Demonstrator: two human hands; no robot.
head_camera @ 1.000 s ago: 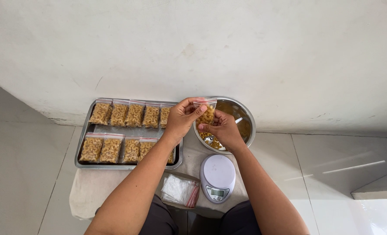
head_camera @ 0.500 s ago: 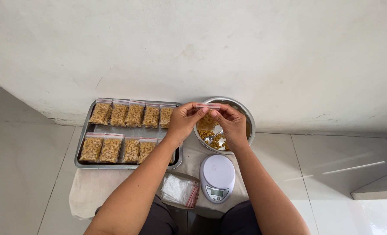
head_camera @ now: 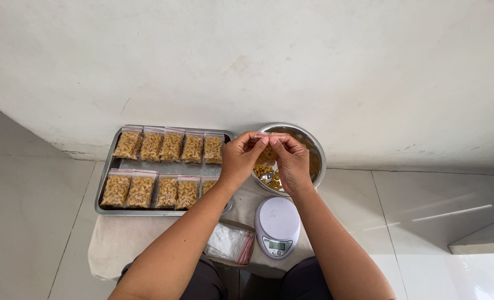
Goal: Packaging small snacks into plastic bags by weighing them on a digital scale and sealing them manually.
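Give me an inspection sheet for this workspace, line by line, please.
Surface: beige cloth over a low stand on pale floor tiles.
Job's things: small zip bag of pasta held over a steel bowl of pasta; spoon inside.
Clutter: metal tray of filled bags, white scale, stack of empty bags.
Grippers: left hand and right hand both pinch the bag's top edge.
Cables: nothing seen.
Surroundings: white wall.

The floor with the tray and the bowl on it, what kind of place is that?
Probably a home corner used for packing snacks. A metal tray of filled little bags sits on a cloth on pale floor tiles beside a bare wall, with a small kitchen scale and a metal bowl of the same snack.
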